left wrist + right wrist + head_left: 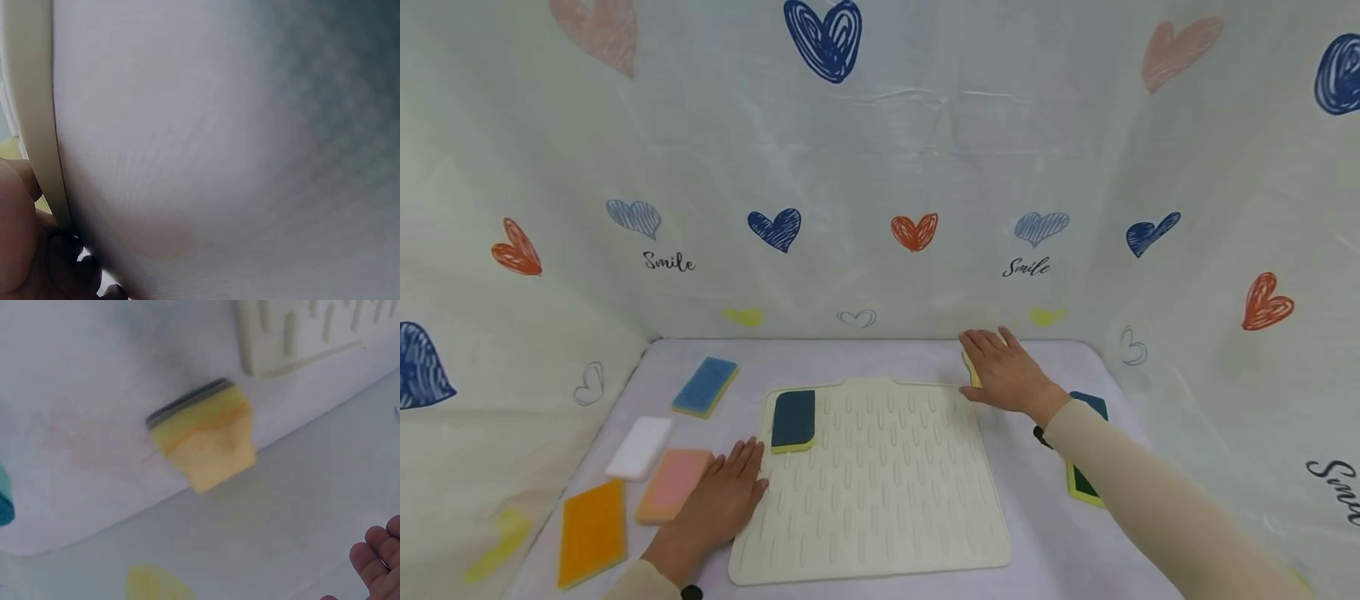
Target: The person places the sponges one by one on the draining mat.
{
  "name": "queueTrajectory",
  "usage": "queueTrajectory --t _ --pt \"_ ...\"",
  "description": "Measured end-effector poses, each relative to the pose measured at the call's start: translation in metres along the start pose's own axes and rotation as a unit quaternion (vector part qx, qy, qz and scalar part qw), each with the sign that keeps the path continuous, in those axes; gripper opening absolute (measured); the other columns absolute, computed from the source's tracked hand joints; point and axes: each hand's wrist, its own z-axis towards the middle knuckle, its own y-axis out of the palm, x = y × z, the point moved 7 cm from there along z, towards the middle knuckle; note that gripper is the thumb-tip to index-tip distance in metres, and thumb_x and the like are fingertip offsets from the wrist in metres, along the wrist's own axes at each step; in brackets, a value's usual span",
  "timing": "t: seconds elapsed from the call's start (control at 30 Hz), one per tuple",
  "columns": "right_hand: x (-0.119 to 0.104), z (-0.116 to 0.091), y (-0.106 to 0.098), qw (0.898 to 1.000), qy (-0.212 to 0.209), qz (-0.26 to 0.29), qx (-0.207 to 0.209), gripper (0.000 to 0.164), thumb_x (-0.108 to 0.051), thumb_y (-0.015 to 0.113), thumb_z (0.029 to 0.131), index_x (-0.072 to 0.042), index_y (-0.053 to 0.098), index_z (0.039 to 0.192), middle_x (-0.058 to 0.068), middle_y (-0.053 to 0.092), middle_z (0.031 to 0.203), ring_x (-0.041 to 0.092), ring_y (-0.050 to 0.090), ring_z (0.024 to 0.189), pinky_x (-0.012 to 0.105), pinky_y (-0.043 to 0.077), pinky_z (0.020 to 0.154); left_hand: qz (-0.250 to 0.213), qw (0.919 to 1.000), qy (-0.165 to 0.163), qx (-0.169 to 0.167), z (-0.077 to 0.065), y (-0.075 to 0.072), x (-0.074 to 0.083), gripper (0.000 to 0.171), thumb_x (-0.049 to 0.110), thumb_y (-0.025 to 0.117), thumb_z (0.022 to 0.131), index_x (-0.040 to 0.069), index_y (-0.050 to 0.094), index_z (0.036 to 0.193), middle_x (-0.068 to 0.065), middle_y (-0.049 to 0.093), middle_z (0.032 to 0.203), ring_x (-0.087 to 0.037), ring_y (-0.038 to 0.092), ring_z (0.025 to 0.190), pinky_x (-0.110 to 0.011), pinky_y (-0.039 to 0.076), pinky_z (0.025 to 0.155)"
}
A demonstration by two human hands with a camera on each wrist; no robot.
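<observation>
A cream ridged mat lies on the table, with a dark teal and yellow sponge at its far left corner. My left hand rests at the mat's left edge, fingers extended, beside a pink sponge; its wrist view is mostly blurred. Past the mat's far right corner, my right hand is spread over a yellow sponge, partly hiding it. In the right wrist view that yellow sponge shows a dark layer, and the right hand's fingers appear apart from it.
Left of the mat are a blue sponge, a white sponge and an orange sponge. Dark green and yellow sponges lie at the right, partly behind my right sleeve. A heart-printed curtain surrounds the table.
</observation>
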Motion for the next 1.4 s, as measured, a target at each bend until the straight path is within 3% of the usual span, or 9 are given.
queueTrajectory --t 0.23,0.53,0.77,1.1,1.4 --pt "0.052 -0.013 0.004 0.999 0.021 -0.028 -0.023 0.097 -0.057 0.072 0.095 0.005 0.037 0.160 0.022 0.045 0.162 0.041 0.041 0.150 0.065 0.021 0.127 -0.002 0.9995 0.015 0.026 -0.001 -0.002 0.001 0.059 0.025 0.058 0.109 -0.009 0.044 0.155 -0.031 0.043 0.160 -0.051 0.041 0.149 -0.069 0.034 0.117" --pt "0.079 -0.015 0.025 0.997 0.023 -0.058 -0.046 0.096 -0.055 0.072 0.095 0.007 0.037 0.159 0.024 0.043 0.163 0.042 0.039 0.152 0.065 0.021 0.127 0.005 0.9992 0.016 0.036 -0.001 -0.003 0.002 0.058 0.025 0.059 0.108 -0.009 0.046 0.154 -0.031 0.045 0.159 -0.051 0.043 0.148 -0.069 0.035 0.116" --pt "0.079 -0.010 0.042 0.995 0.019 -0.071 -0.061 0.100 -0.058 0.074 0.093 0.007 0.036 0.159 0.025 0.042 0.163 0.042 0.040 0.152 0.067 0.023 0.125 0.005 0.9999 0.006 0.011 -0.002 -0.005 0.002 0.060 0.027 0.057 0.110 -0.008 0.043 0.156 -0.030 0.042 0.162 -0.050 0.040 0.151 -0.069 0.033 0.118" --pt "0.065 -0.001 0.064 0.992 0.003 -0.080 -0.100 0.103 -0.062 0.075 0.091 0.005 0.038 0.160 0.022 0.041 0.165 0.040 0.038 0.153 0.067 0.024 0.126 0.006 0.9999 0.003 0.011 -0.003 0.002 0.000 0.061 0.028 0.056 0.110 -0.008 0.042 0.157 -0.030 0.042 0.162 -0.049 0.040 0.151 -0.069 0.033 0.118" --pt "0.065 0.010 0.082 0.993 0.014 -0.035 -0.108 0.101 -0.054 0.078 0.088 0.006 0.038 0.159 0.023 0.042 0.164 0.042 0.038 0.153 0.067 0.022 0.126 0.006 0.9998 0.006 0.016 -0.005 -0.002 -0.002 0.060 0.027 0.057 0.109 -0.008 0.044 0.156 -0.029 0.043 0.162 -0.049 0.040 0.151 -0.069 0.033 0.118"
